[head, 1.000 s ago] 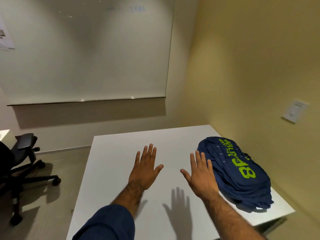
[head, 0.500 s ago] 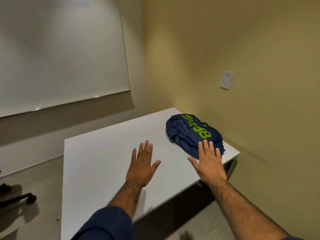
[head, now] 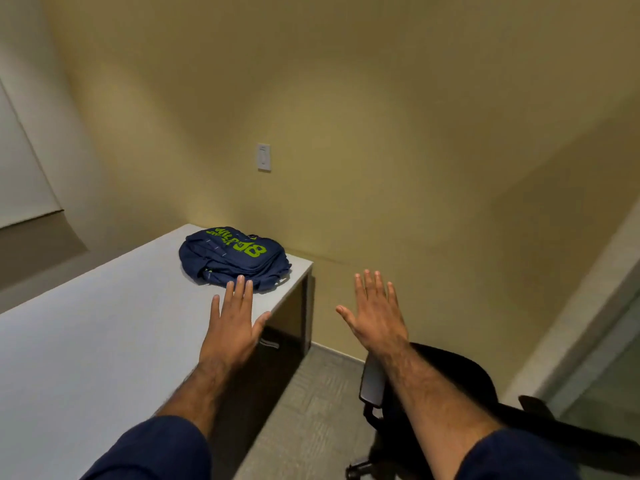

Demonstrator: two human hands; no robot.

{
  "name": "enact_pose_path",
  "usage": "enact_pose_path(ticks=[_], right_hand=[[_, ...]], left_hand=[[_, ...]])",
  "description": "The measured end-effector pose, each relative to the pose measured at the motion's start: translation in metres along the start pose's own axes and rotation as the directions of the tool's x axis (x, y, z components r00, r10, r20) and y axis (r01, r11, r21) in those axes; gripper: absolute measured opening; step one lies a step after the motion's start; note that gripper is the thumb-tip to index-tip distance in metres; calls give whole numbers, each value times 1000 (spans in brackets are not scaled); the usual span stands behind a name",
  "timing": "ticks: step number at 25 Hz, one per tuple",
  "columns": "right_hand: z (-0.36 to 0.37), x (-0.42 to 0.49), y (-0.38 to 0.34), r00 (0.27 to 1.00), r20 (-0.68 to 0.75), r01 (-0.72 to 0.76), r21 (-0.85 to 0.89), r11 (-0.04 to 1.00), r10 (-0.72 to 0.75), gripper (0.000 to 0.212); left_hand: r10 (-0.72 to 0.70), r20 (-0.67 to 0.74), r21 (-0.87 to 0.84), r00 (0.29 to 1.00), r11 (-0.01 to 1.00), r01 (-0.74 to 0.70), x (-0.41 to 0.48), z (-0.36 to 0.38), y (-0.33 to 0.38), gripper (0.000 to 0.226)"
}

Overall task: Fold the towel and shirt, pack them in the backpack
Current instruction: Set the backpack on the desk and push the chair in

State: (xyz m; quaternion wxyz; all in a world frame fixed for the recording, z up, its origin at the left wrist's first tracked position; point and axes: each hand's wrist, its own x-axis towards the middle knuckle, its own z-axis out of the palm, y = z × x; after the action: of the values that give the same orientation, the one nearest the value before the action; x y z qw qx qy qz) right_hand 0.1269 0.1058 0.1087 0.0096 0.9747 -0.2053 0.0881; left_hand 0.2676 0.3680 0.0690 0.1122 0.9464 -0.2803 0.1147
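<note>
Navy backpack [head: 235, 258] with green lettering, lying flat at the far corner of the white table [head: 86, 341]. Left hand [head: 233, 327], fingers spread, empty, possibly hovering above the table edge; right hand [head: 375, 315], likewise spread, over a black chair [head: 450, 386].

backpack [head: 235, 259]: navy blue, lime-green lettering | table [head: 104, 323]: white top, dark brown side panel | wall [head: 381, 116]: mustard-tan, plain | wall switch [head: 264, 157]: white | chair [head: 450, 375], near right: black, grey armrest [head: 372, 382] | floor [head: 311, 410]: grey, faint ribbed weave | sleeves [head: 152, 452]: navy | whiteboard [head: 17, 174], far left: white
</note>
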Motion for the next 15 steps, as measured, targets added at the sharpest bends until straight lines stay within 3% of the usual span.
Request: enact_pose_path(ticks=[10,15], right_hand=[[-48,-205,102,951,-18,-309,-145,940,310,88],[-60,-254,157,916,-46,-401,-131,907,399,115]], left_hand=[[306,11,-58,952,951,-305,-83,-24,107,100],[412,-8,-116,911,905,-410,-92,-27,175,93]])
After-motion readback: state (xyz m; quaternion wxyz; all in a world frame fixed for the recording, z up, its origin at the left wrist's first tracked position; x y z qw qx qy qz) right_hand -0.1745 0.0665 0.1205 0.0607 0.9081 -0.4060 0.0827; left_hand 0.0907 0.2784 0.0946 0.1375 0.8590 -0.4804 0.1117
